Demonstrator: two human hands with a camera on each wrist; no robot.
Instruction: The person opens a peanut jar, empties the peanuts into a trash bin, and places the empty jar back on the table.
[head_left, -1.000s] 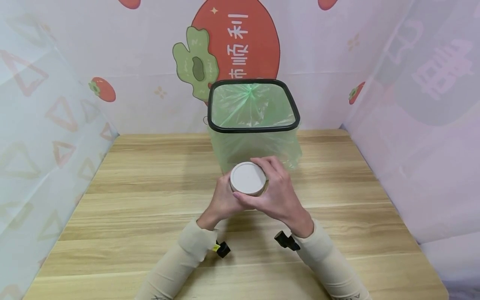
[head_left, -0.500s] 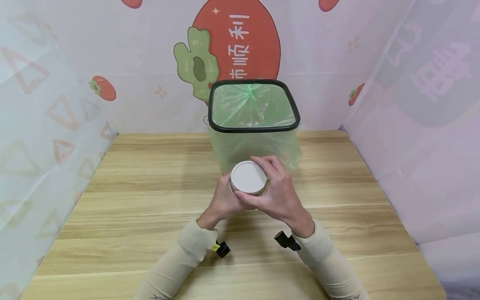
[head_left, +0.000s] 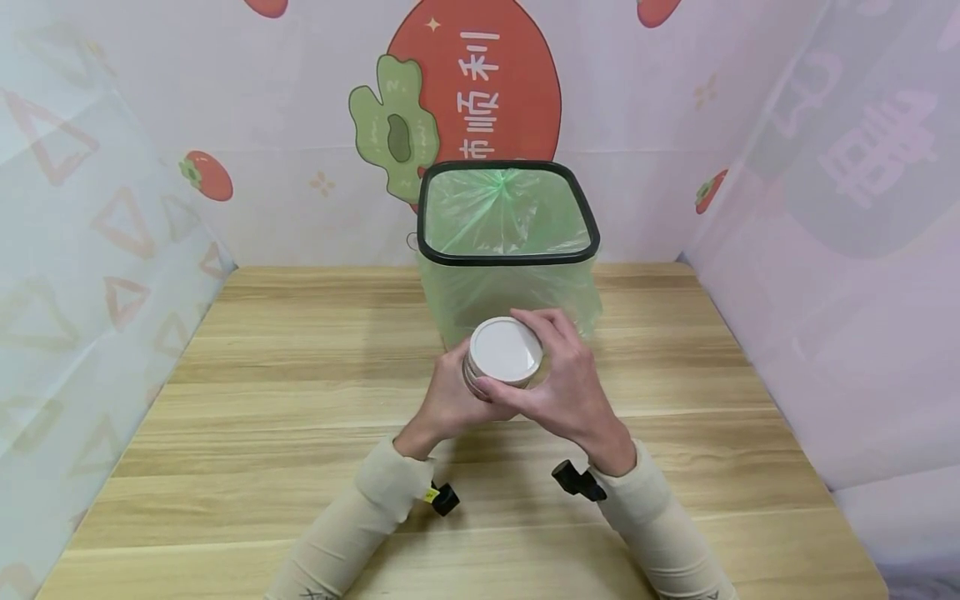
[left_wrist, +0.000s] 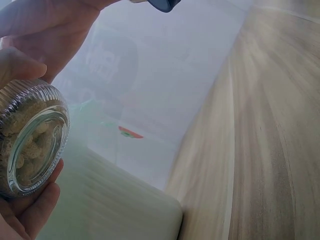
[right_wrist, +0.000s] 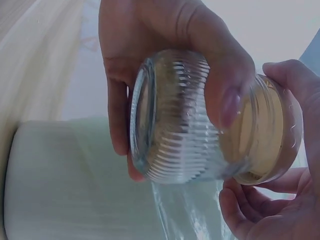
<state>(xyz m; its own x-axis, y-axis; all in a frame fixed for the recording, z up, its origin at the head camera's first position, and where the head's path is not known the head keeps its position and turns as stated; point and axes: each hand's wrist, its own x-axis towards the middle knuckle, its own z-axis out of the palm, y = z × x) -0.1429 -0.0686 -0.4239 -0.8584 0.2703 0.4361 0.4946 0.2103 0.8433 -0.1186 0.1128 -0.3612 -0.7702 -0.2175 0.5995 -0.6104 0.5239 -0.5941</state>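
A ribbed glass jar (right_wrist: 182,125) with brownish lumps inside is held above the table, in front of the bin. My left hand (head_left: 447,392) grips the jar's body, its thumb along the side in the right wrist view. Around the pale, round lid (head_left: 506,350) curl the thumb and fingers of my right hand (head_left: 567,379). The lid is at the jar's mouth and faces up toward the head camera; the glass neck shows beside it in the right wrist view. I cannot tell whether it still touches the rim. The left wrist view shows the jar's base (left_wrist: 40,145).
A bin with a black rim (head_left: 510,260) and a green plastic liner (head_left: 502,212) stands just beyond the hands, at the back of the wooden table (head_left: 300,375). Printed cloth walls (head_left: 300,100) enclose the table's back and sides. Black cameras (head_left: 445,500) hang at both wrists.
My right hand and the lid have shifted slightly to the right and up, and more of the jar's neck shows at the lid's left. The left hand has stayed almost still.
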